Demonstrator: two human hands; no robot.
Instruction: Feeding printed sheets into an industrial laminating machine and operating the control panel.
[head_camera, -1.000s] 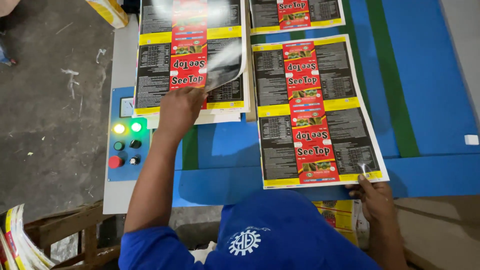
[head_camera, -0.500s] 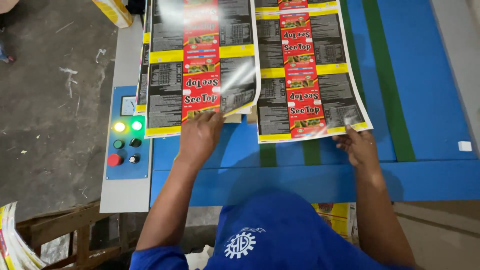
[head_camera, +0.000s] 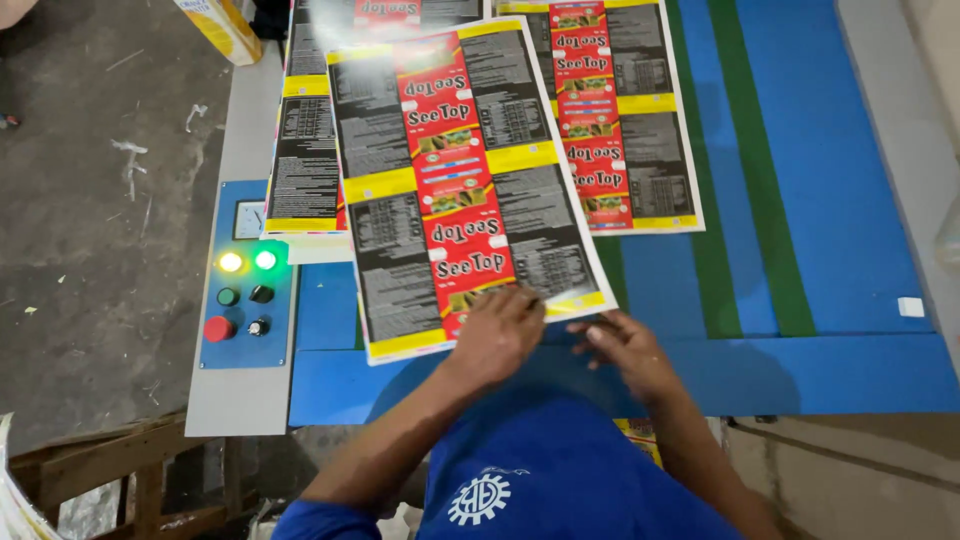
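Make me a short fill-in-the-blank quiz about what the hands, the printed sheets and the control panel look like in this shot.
1. The left hand presses on the near edge of a printed sheet whose centre strip is ____.
2. The right hand rests on the ____ table surface.
3. On the control panel, ____ lamps are lit.
4. The large round button on the panel is ____.

Missing words: red; blue; two; red
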